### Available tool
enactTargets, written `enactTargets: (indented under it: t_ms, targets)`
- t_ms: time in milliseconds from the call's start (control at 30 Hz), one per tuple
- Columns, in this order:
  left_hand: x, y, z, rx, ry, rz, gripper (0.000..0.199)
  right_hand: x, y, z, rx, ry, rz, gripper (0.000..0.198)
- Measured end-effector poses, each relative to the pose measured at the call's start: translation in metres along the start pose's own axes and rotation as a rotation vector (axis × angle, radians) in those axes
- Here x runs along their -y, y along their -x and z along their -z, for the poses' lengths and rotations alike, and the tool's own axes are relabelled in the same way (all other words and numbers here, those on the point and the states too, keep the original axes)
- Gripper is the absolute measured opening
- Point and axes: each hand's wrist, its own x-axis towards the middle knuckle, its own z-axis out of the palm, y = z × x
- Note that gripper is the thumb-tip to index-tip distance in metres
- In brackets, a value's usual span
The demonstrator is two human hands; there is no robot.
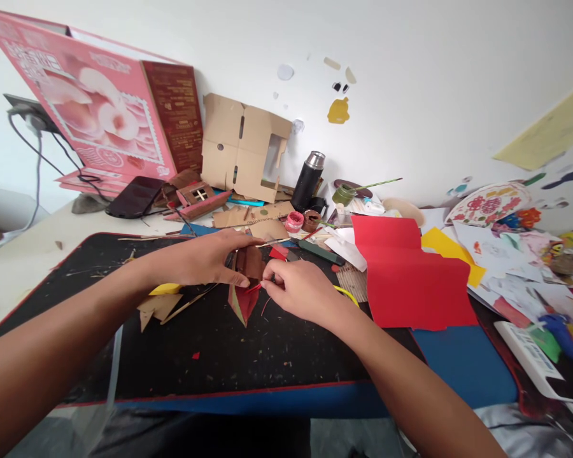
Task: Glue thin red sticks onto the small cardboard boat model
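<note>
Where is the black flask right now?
In the head view, the black flask sits just right of centre, between the brown cardboard and the green jar.

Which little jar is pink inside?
The leftmost, the pink jar; the brown jar is right beside it, and the green jar sits farther back.

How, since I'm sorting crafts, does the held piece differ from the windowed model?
The held piece is in the left hand; the windowed model lies untouched farther back. The windowed model shows a pale window frame; the held piece shows none. Both mix brown and red.
</note>
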Motion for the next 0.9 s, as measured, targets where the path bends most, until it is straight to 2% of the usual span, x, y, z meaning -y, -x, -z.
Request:
enactTargets:
  t_ms: [600, 900]
  targets:
    - [-0.0006, -0.0005, -0.0013, 0.024, 0.021, 0.010, 0.036, -0.0019, 0.0011, -0.0008, 0.016, -0.005, -0.016, 0.007]
    - [0.0069, 0.0019, -0.0040, 0.013, 0.020, 0.040, 0.055, -0.0036, 0.0012, -0.0013, 0.006, -0.039, -0.016, 0.007]
